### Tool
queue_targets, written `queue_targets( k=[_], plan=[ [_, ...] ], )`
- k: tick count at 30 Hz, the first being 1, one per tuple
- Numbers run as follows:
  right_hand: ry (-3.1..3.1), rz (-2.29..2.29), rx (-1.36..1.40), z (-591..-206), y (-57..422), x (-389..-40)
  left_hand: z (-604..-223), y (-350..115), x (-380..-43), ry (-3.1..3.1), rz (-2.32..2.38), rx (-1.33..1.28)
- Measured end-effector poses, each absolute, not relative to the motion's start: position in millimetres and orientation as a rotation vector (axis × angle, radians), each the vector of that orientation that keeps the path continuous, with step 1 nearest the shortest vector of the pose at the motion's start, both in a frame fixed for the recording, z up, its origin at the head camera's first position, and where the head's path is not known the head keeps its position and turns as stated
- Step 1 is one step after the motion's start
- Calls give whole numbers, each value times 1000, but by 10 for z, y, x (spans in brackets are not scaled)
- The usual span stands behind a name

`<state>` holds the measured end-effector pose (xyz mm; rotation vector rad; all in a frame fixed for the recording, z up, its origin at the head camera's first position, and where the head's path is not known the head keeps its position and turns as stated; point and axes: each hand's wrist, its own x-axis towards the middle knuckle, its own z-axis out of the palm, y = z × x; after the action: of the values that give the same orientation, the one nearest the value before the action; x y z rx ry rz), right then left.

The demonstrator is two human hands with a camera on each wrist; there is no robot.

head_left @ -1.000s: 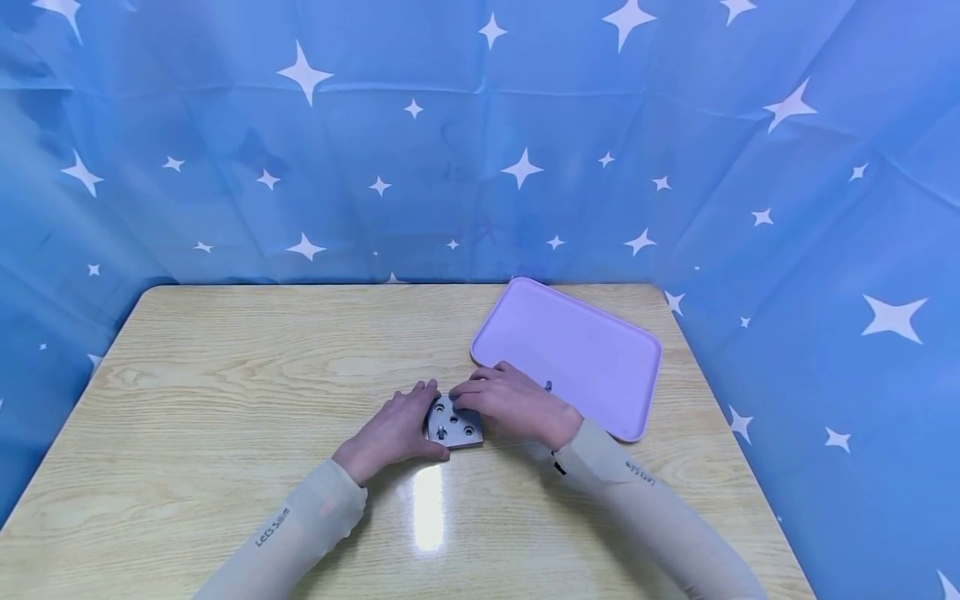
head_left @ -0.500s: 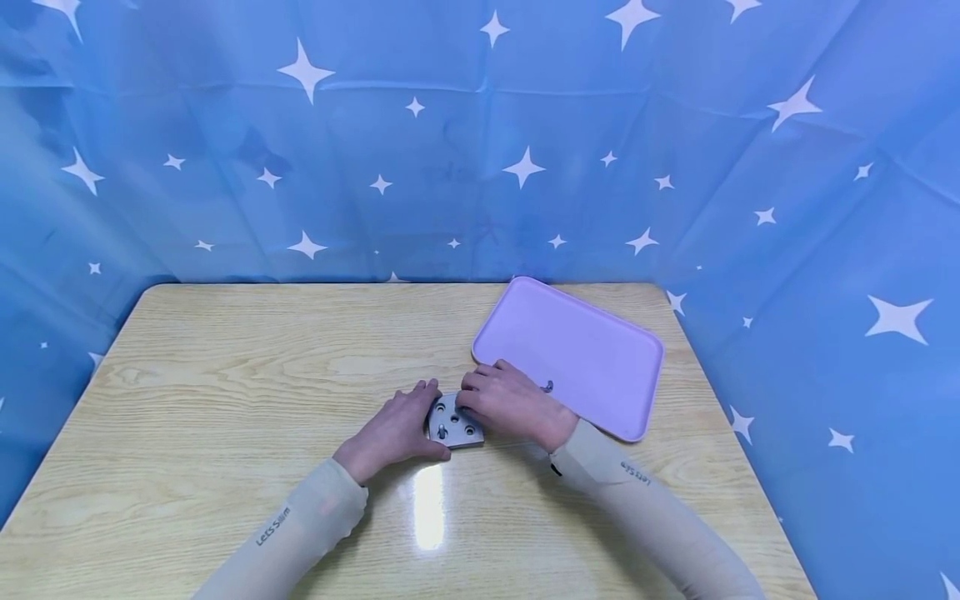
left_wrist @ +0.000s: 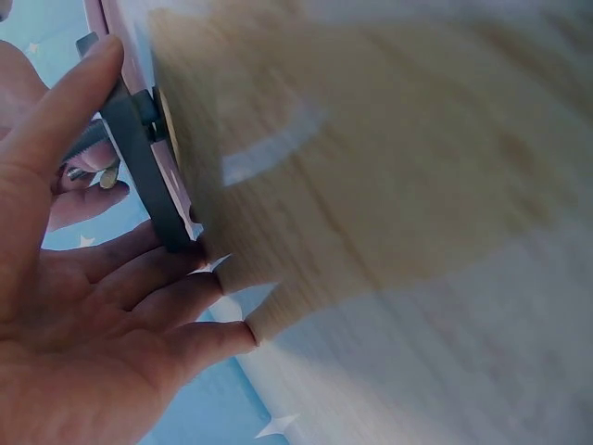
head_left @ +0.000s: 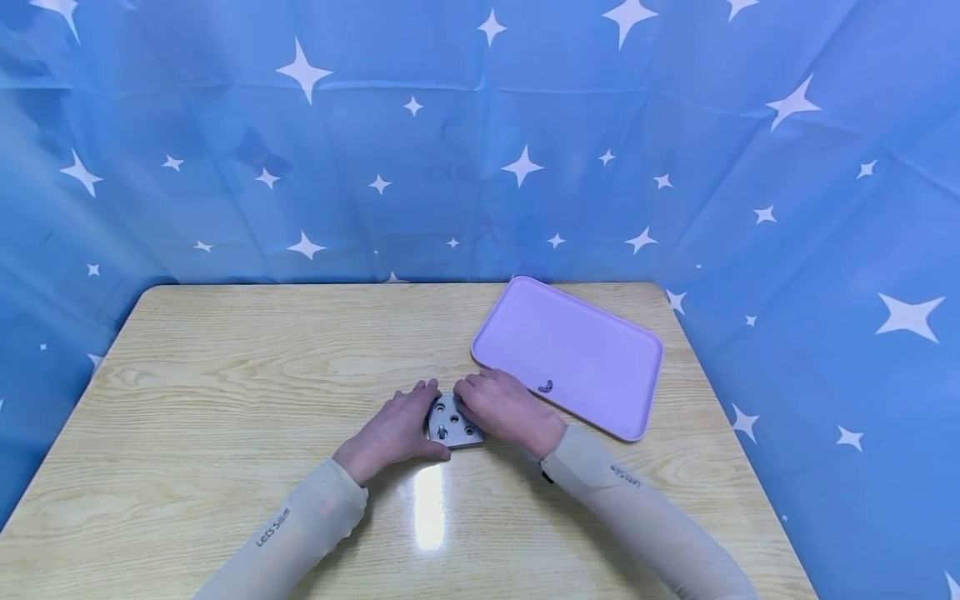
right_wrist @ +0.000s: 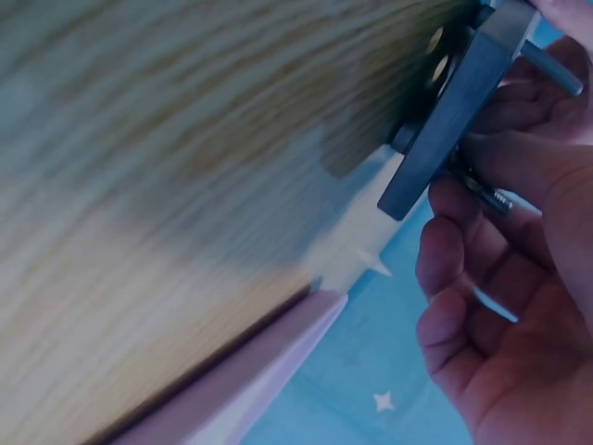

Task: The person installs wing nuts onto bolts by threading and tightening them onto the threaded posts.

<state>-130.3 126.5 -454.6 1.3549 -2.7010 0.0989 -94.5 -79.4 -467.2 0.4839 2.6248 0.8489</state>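
Note:
A grey metal plate (head_left: 459, 435) with several holes sits on the table on short feet, which show in the wrist views. My left hand (head_left: 397, 425) grips its left side, thumb at the near edge and fingers at the far edge. A metal pin (right_wrist: 554, 67) sticks up from the plate's near left part. At the far right corner my right hand (head_left: 506, 408) pinches a small threaded screw (right_wrist: 500, 200) between thumb and index finger, right at the plate's face. The fingers hide most of that screw; its other fingers are curled (right_wrist: 443, 255).
Behind and right of the plate lies a purple tray (head_left: 585, 333), its near edge close to my right hand. On it is a small dark curved part (head_left: 545, 386). A blue star-patterned curtain (head_left: 465, 167) hangs around the wooden table (head_left: 247, 358).
My right hand has shifted slightly nearer to me, its fingers drawn closer to the plate's corner. The curved part on the tray has come into full view. My left hand and the plate stay put.

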Motion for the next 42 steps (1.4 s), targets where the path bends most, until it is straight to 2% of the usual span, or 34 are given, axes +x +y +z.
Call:
queue_targets(
  k=[9,18,23,42],
  plan=[
    [-2840,166,1323,-4486,1301,-1309,-4678,-802,-934,2638,866,495],
    [-2861,107,1582,-4325,1442,-1363,-4684,-804,-932,2637,852,490],
    [-2819,31,1622,-4336,1464,-1370,-4677,-801,-937,2635,856,480],
    [-2669,56,1378,-4544,1316,-1333,-4691,-798,-944,2628,865,468]
  ],
)
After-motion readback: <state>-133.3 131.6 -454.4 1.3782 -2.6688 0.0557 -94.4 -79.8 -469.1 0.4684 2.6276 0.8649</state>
